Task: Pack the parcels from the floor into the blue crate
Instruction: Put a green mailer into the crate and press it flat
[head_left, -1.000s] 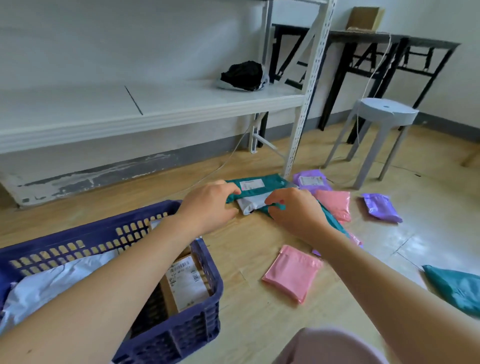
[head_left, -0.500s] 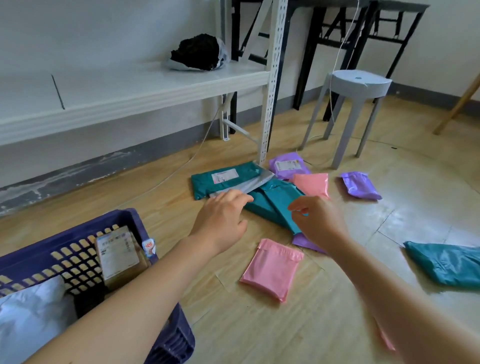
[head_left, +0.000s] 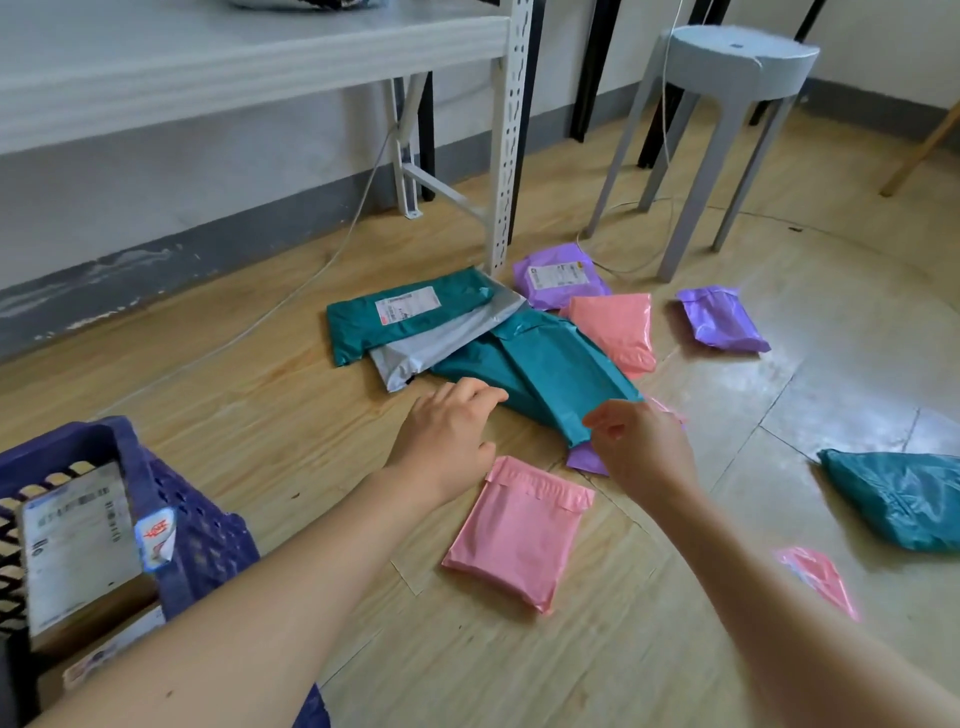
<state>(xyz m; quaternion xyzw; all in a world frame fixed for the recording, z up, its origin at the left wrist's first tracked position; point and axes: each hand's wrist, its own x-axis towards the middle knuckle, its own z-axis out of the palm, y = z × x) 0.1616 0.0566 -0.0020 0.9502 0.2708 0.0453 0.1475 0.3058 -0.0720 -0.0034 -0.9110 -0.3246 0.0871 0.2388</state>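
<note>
**Status: early stage. By est., most of the job remains.**

1. Lower left of frame: the blue crate (head_left: 197, 525) holds a labelled box (head_left: 72, 545). The rest of its interior is out of frame, so the fill level is unknown.
2. Lower centre: the near pink parcel (head_left: 519, 530) lies flat on the floor, untouched. Lower right: the small pink parcel (head_left: 815, 577), blurred.
3. Centre: your L hand (head_left: 447, 431) is relaxed, fingers nearly straight, holding nothing. Its fingertips are at the near edge of the centre teal parcel (head_left: 545, 374); contact cannot be told. Your R hand (head_left: 639, 447) is loosely curled and empty. It hovers at that parcel's near corner, above a purple parcel (head_left: 584, 460) poking out from beneath.
4. Right edge: the bulky teal parcel (head_left: 904, 499), well apart from the pile.
5. Above centre: the grey parcel (head_left: 441, 343) overlaps the centre teal parcel and the labelled teal parcel (head_left: 405, 312); stacking order unclear.
6. Farther up: the far pink parcel (head_left: 618, 327), labelled purple parcel (head_left: 558, 275) and plain purple parcel (head_left: 722, 317), near the rack post (head_left: 509, 130) and stool (head_left: 727, 62).

Remaining: min. ten parcels on the floor. Probable next item: the centre teal parcel.
</note>
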